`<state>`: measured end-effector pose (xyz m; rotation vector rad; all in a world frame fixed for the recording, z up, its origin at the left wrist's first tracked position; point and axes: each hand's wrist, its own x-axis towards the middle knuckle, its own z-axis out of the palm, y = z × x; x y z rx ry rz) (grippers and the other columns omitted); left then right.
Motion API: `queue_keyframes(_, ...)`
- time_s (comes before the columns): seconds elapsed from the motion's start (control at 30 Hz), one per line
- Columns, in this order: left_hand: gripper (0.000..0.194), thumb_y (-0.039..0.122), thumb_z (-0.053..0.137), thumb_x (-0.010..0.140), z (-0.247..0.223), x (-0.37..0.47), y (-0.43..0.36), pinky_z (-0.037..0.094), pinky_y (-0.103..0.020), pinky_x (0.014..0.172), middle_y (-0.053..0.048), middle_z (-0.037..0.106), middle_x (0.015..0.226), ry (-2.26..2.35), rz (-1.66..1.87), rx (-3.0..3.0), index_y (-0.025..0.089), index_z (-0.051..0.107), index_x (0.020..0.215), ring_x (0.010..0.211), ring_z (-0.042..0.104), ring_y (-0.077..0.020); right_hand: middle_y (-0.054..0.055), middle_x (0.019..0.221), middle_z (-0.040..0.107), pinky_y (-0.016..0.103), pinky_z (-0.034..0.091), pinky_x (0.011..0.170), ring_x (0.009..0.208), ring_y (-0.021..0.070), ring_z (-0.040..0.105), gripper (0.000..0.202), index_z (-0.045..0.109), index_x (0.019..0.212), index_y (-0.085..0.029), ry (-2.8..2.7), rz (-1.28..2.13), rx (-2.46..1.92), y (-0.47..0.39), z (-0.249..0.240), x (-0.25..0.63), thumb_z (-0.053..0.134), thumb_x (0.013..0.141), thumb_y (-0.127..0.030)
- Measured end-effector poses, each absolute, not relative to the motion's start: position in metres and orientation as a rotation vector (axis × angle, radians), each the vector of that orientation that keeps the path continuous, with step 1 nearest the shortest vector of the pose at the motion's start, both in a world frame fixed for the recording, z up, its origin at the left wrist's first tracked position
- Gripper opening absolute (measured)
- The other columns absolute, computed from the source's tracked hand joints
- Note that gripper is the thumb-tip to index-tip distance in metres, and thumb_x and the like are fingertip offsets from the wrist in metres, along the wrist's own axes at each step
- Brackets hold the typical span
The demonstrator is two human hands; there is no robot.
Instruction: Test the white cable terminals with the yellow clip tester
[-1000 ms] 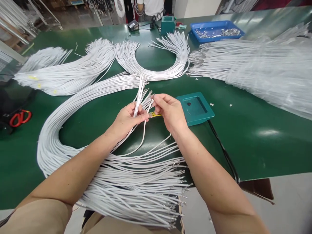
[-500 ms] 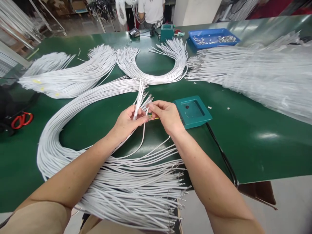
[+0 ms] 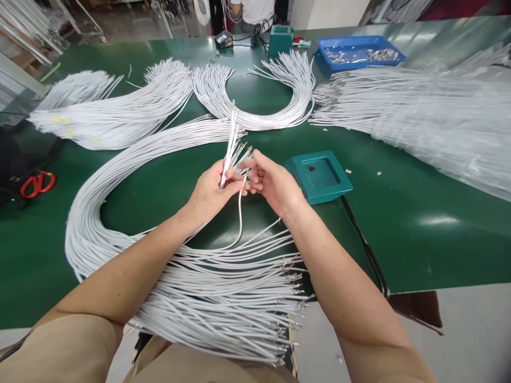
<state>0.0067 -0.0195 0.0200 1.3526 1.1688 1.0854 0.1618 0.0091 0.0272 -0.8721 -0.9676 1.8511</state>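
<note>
My left hand [image 3: 213, 187] is closed round a few white cables [image 3: 230, 146] whose ends stick up above the fingers; one more cable hangs in a curve from its fingertips. Close on its right is my right hand [image 3: 273, 183], fingers parted and bent, near the cable tips; no cable shows firmly in its grasp. A large curved bundle of white cables [image 3: 90, 213] loops round on the left. Its metal-tipped ends [image 3: 293, 298] lie along the table's front edge, under my forearms. The green device [image 3: 321, 178] with a recessed top sits right of my right hand.
More white cable bundles [image 3: 259, 121] lie across the back of the green table [image 3: 419, 239], with a plastic-wrapped bundle [image 3: 439, 117] at the right. A blue tray [image 3: 361, 63] holds small metal parts. Red-handled scissors [image 3: 38, 183] lie left. A person [image 3: 255, 10] is behind the table.
The fingers of my right hand have opened away from the cable they were pinching. My left hand still holds its cables. The view has shifted slightly.
</note>
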Motion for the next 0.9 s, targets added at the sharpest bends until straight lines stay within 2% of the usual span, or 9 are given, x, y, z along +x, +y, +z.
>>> queue_keyframes(0.17, 0.024, 0.02, 0.068, 0.077, 0.0219, 0.0065, -0.0209, 0.054, -0.031, 0.075, 0.001, 0.069, 0.079, 1.246, 1.057, 1.455, 0.02, 0.043, 0.078, 0.072, 0.07, -0.0159, -0.006, 0.053, 0.042, 0.024, 0.039, 0.056, 0.052, 0.0079, 0.041, 0.044, 0.057, 0.058, -0.018, -1.016, 1.906, -0.807, 0.0089, 0.0251, 0.1605, 0.077, 0.069, -0.056)
queue_keyframes(0.33, 0.025, 0.023, 0.071, 0.075, 0.0233, 0.0044, -0.0209, 0.053, -0.03, 0.073, 0.001, 0.068, 0.079, 1.301, 1.12, 1.435, 0.02, 0.045, 0.077, 0.071, 0.067, -0.0143, -0.005, 0.06, 0.051, 0.022, 0.042, 0.059, 0.055, 0.0067, 0.045, 0.041, 0.06, 0.063, -0.016, -0.923, 1.989, -0.767, 0.012, 0.0195, 0.1619, 0.082, 0.065, -0.051)
queue_keyframes(0.47, 0.028, 0.026, 0.073, 0.073, 0.0224, 0.0025, -0.0191, 0.054, -0.032, 0.075, 0.001, 0.069, 0.081, 1.271, 1.142, 1.346, 0.02, 0.046, 0.078, 0.072, 0.069, -0.0162, -0.001, 0.067, 0.061, 0.021, 0.046, 0.061, 0.06, 0.0077, 0.052, 0.038, 0.067, 0.072, -0.016, -0.934, 1.877, -0.877, 0.0113, 0.0217, 0.1627, 0.084, 0.062, -0.049)
queue_keyframes(0.57, 0.028, 0.026, 0.074, 0.073, 0.0206, 0.0012, -0.0179, 0.054, -0.032, 0.077, 0.001, 0.07, 0.082, 1.301, 1.136, 1.361, 0.02, 0.047, 0.078, 0.073, 0.069, -0.0172, 0.0, 0.068, 0.063, 0.024, 0.051, 0.066, 0.062, 0.0098, 0.057, 0.041, 0.068, 0.071, -0.016, -0.967, 1.807, -0.903, 0.0089, 0.0258, 0.1622, 0.081, 0.063, -0.054)
queue_keyframes(0.63, 0.027, 0.025, 0.073, 0.073, 0.0197, 0.0005, -0.0175, 0.054, -0.033, 0.077, 0.001, 0.069, 0.083, 1.297, 1.138, 1.384, 0.021, 0.047, 0.08, 0.074, 0.069, -0.0176, 0.0, 0.067, 0.063, 0.025, 0.052, 0.067, 0.062, 0.01, 0.058, 0.039, 0.067, 0.069, -0.016, -1.0, 1.776, -0.905, 0.0074, 0.0277, 0.162, 0.083, 0.062, -0.051)
queue_keyframes(0.73, 0.023, 0.024, 0.07, 0.076, 0.021, 0.0002, -0.0178, 0.054, -0.033, 0.078, 0.001, 0.068, 0.083, 1.237, 1.136, 1.432, 0.021, 0.053, 0.092, 0.075, 0.069, -0.0175, 0.0, 0.068, 0.065, 0.025, 0.053, 0.069, 0.063, 0.0101, 0.06, 0.032, 0.068, 0.071, -0.016, -1.038, 1.74, -0.911, 0.0064, 0.0286, 0.1622, 0.085, 0.061, -0.041)
queue_keyframes(0.83, 0.036, 0.022, 0.066, 0.08, 0.0242, 0.001, -0.0189, 0.054, -0.031, 0.08, 0.002, 0.067, 0.082, 1.187, 1.108, 1.488, 0.023, 0.058, 0.114, 0.076, 0.068, -0.0163, 0.0, 0.071, 0.066, 0.026, 0.053, 0.068, 0.065, 0.0108, 0.06, 0.021, 0.069, 0.074, -0.016, -1.128, 1.657, -0.972, 0.0069, 0.0278, 0.1625, 0.078, 0.068, -0.034)
queue_keyframes(0.9, 0.04, 0.02, 0.065, 0.079, 0.0257, 0.002, -0.0195, 0.053, -0.03, 0.08, 0.002, 0.066, 0.08, 1.198, 1.093, 1.519, 0.023, 0.061, 0.12, 0.074, 0.066, -0.0153, -0.001, 0.068, 0.065, 0.025, 0.051, 0.066, 0.064, 0.0106, 0.058, 0.014, 0.067, 0.069, -0.016, -1.255, 1.495, -1.065, 0.008, 0.0264, 0.1626, 0.072, 0.071, -0.029)
